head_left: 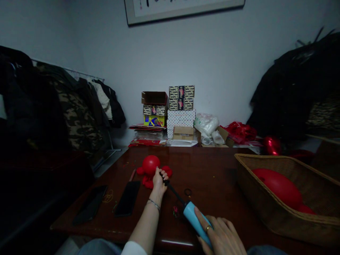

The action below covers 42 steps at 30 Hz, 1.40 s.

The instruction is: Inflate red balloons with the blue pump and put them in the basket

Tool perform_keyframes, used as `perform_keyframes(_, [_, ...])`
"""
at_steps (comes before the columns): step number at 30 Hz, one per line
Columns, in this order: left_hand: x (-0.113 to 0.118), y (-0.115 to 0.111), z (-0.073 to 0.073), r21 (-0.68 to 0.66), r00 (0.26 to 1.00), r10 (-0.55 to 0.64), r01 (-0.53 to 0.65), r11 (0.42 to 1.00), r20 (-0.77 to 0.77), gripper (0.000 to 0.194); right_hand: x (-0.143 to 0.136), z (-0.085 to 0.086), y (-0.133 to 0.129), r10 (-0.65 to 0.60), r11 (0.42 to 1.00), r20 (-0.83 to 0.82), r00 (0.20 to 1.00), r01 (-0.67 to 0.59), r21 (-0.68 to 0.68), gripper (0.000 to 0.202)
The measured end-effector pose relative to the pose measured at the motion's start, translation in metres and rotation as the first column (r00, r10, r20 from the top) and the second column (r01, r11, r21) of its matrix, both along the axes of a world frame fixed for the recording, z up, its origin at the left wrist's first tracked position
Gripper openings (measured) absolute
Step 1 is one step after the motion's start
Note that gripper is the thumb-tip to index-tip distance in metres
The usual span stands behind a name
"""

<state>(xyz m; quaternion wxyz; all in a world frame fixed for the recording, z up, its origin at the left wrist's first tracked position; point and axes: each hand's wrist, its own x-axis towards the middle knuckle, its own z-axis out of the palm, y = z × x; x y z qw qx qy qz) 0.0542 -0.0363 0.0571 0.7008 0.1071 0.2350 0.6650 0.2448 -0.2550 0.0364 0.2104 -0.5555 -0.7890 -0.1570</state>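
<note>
The left hand (pixel 160 178) is closed around the black front end of a light blue pump (pixel 195 216), whose dark rod runs from those fingers toward 4 o'clock. The right hand (pixel 221 233), with a ring on one finger, grasps the blue barrel at the near end. Just beyond the left hand, at 11 o'clock and up against it in view, is a round red balloon (pixel 150 163), with smaller red balloons (pixel 167 170) clustered about it on the worktop (pixel 212 166). The fingers hide whether the pump's tip sits in a balloon's neck.

All the following directions are from the left hand. A black loop (pixel 188 192) lies near at 4 o'clock, and a small pinkish item, too blurred to name, lies at 5. Toward 8 o'clock is a dark phone (pixel 127 200); farther out that way, a second phone (pixel 90 204) lies past some yellow bands (pixel 108 196).

Well apart at 3 o'clock, a wicker basket (pixel 249 191) holds a larger red balloon (pixel 278 187). Behind the worktop, stacked boxes (pixel 181 118) stand at 12 o'clock and pale plastic bags (pixel 207 124) at 1. Hanging clothes (pixel 79 117) fill 10 o'clock, with dark garments (pixel 289 88) at 2.
</note>
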Motion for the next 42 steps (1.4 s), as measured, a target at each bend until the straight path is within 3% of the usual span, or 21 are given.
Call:
perform_keyframes(5, [0.005,-0.001,0.002,0.033,1.0,-0.009,0.008,0.999,0.013,0.032,0.0,0.008,0.0,-0.017,0.999,0.0,1.0,0.017,-0.028,0.065])
perform_keyframes(11, [0.017,-0.01,0.005,0.037,0.999,-0.035,0.035,0.999,-0.003,0.031,-0.022,0.023,0.011,-0.14,0.985,-0.006,0.99,0.139,-0.107,0.062])
perform_keyframes(24, [0.037,-0.026,-0.004,-0.001,0.994,-0.075,0.075,0.997,-0.083,0.032,-0.054,0.044,0.045,-0.206,0.956,0.017,0.978,0.205,-0.212,0.051])
perform_keyframes(35, [0.015,-0.01,-0.003,0.027,0.997,-0.038,0.04,0.999,-0.067,0.031,-0.051,0.032,0.036,-0.162,0.973,-0.002,0.987,0.16,-0.167,0.056])
perform_keyframes(42, [0.001,-0.002,0.01,0.003,0.998,-0.016,0.016,1.0,-0.057,0.031,-0.028,0.013,0.018,-0.085,0.996,-0.004,0.996,0.085,-0.027,0.064])
